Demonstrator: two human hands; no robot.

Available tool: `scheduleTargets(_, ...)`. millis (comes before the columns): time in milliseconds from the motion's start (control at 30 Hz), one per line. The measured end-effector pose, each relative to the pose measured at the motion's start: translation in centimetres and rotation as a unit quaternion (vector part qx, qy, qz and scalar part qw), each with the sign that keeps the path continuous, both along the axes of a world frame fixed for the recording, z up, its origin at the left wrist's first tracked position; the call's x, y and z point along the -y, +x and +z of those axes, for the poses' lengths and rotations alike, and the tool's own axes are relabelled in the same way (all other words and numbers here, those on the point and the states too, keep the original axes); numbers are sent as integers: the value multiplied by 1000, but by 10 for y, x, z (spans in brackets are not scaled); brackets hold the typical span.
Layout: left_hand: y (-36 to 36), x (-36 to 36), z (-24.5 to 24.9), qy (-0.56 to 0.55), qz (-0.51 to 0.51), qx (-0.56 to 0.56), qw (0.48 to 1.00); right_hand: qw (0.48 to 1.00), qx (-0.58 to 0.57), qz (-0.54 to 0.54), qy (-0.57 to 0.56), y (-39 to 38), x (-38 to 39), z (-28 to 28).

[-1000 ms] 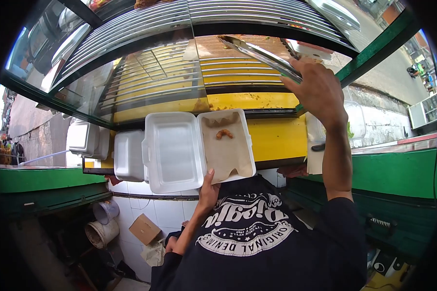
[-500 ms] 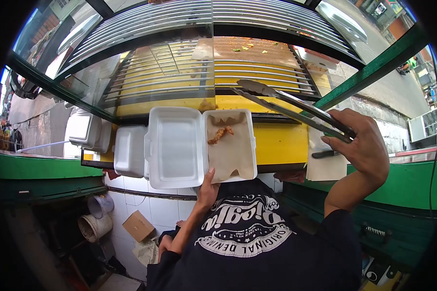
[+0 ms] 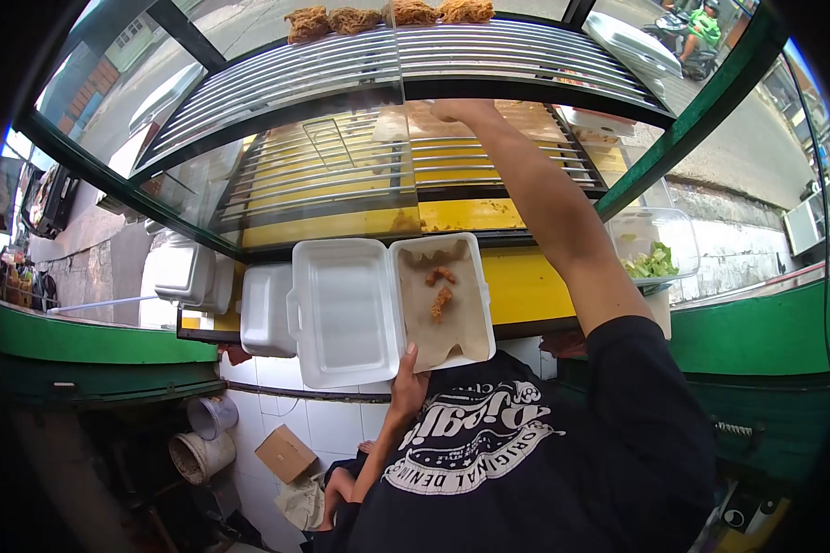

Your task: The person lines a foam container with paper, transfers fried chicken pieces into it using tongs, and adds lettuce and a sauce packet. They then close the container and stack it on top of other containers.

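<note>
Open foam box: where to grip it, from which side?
Likely best: take the open foam box by its near rim beside the fold, from the wearer's side, thumb above, fingers beneath. Both halves lie spread, so that spot should steady each; the left hand's thumb is there. Keep it level: fried pieces lie on the brown paper.

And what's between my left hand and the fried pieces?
The rim of the white foam box and a bare stretch of brown paper, in the head view.
</note>
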State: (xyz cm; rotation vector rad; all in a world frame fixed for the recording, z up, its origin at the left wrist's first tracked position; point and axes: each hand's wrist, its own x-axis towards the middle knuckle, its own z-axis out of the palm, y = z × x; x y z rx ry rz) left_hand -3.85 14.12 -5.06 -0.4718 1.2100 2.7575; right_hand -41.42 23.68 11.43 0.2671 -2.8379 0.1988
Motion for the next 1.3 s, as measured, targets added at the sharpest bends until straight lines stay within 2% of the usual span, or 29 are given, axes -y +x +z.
scheduleTargets(67, 0, -1, 9, 19, -4, -5, 1000, 999, -5, -5, -36, 4, 7, 3)
scheduleTargets(200, -3, 1, 5, 14, 7, 6, 1000, 991, 82, -5, -107, 10, -2, 9)
scheduleTargets(300, -5, 0, 5, 26, -12, 15, 999, 996, 79, -29, -31, 16, -27, 4)
scheduleTargets(367, -8, -1, -5, 9, -4, 1, 1000, 992, 127, -25, 12, 46, -50, 21)
scheduleTargets(467, -13, -2, 0, 18, -15, 16, 1000, 988, 144, 4, -60, 124, -95, 53)
scheduleTargets(500, -14, -2, -1, 12, -15, 16, 1000, 998, 53, 27, -33, 149, -114, 49)
scheduleTargets(533, -14, -4, 0, 17, -12, 19, 1000, 984, 147, 12, -104, 177, -124, 67)
scheduleTargets(600, -16, -5, 3, 31, -12, 13, 999, 977, 137, 56, -152, 223, -151, 73)
scheduleTargets(667, -17, -5, -1, 34, -13, 16, 999, 965, 194, 65, -162, 256, -170, 77)
scheduleTargets(733, -16, -4, -1, 36, -20, 19, 999, 956, 241, 104, -132, 275, -184, 72)
scheduleTargets(867, -17, -5, 5, 65, -48, -26, 996, 952, 262, 140, -78, 288, -177, 54)
scheduleTargets(933, -17, -6, 6, 70, -46, -34, 996, 956, 251, 137, -71, 287, -177, 64)
scheduleTargets(1000, -16, -5, 8, 53, -27, -14, 998, 966, 233, 76, -88, 279, -172, 81)
scheduleTargets(1033, -16, -5, 8, 52, -27, -16, 998, 979, 173, 82, -66, 273, -170, 81)
scheduleTargets(1067, -17, -5, 8, 50, -27, -13, 998, 980, 171, 82, -67, 264, -162, 82)
scheduleTargets(1133, -17, -5, 9, 48, -28, -11, 998, 995, 87, -26, 44, 236, -139, 81)
scheduleTargets(1200, -17, -4, 9, 30, -28, 0, 999, 991, 54, -33, 117, 185, -129, 62)
scheduleTargets(1300, -14, -2, 7, 34, -34, -3, 999, 974, 91, -87, 188, 92, -110, 38)
